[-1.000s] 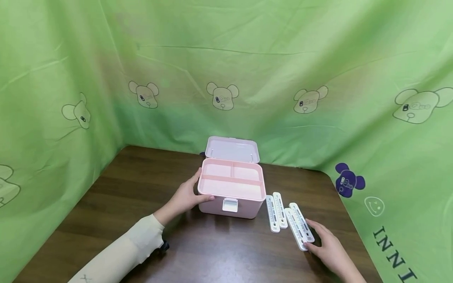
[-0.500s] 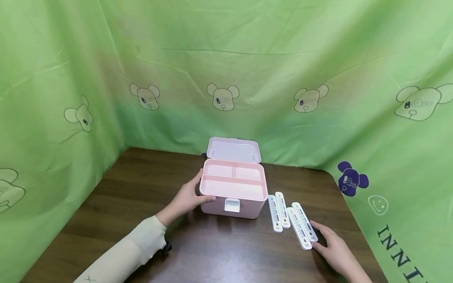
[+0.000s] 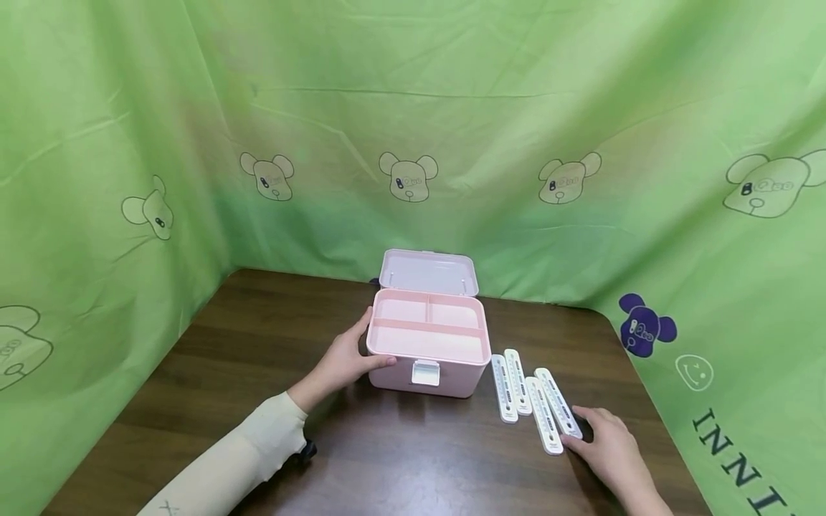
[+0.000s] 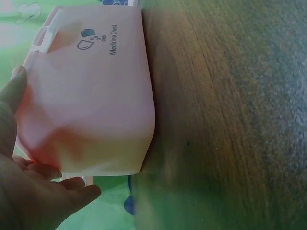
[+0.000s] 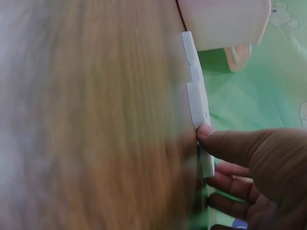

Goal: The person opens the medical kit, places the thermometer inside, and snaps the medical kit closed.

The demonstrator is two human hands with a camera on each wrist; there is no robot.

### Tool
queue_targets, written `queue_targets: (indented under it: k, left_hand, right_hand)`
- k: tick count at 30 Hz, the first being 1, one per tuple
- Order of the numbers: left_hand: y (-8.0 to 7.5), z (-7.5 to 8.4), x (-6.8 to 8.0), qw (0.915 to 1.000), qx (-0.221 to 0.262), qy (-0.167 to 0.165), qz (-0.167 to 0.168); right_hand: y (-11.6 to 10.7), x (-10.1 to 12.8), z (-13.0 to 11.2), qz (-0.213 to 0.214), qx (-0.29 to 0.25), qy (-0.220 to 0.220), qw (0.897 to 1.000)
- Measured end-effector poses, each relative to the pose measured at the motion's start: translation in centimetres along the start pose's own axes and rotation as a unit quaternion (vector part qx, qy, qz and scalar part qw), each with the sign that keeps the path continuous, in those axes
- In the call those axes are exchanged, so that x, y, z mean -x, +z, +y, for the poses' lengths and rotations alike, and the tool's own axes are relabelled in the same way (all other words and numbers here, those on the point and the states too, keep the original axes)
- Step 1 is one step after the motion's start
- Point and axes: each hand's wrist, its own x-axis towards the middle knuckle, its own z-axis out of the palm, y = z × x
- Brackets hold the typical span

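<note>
The left hand point(image 3: 343, 364), centre-left of the frame, grips the near left corner of the box point(image 3: 429, 376), thumb on its front, fingers along its side. Well apart, at lower right, the right hand point(image 3: 605, 441) pinches the near end of the outermost thermometer point(image 3: 558, 403) between thumb and fingers; it lies on the table point(image 3: 387, 459). The next thermometer point(image 3: 543, 416) lies just beside it, and a pair of thermometers point(image 3: 505, 388) lies between that and the box. The lid point(image 3: 428, 272) stands open behind three compartments; a green curtain point(image 3: 413, 107) fills the upper frame.
</note>
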Motion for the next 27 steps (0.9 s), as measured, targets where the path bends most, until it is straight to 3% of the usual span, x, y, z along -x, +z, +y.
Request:
queue_targets:
  k: [6, 13, 19, 27]
  left_hand:
    - [0.2, 0.4, 0.3, 0.9999, 0.008, -0.009, 0.000]
    - [0.1, 0.5, 0.5, 0.9997, 0.023, -0.007, 0.008]
    - [0.0, 0.4, 0.6, 0.9994, 0.030, -0.005, 0.014]
    - [0.3, 0.6, 0.9, 0.9986, 0.040, -0.014, 0.032]
  right_hand:
    - [-0.4, 0.0, -0.2, -0.022, 0.012, 0.073, 0.997]
    - [-0.3, -0.3, -0.4, -0.036, -0.032, 0.137, 0.989]
    - [-0.4, -0.2, -0.4, -0.038, -0.054, 0.164, 0.984]
    - [-1.1, -0.3, -0.2, -0.010, -0.072, 0.172, 0.982]
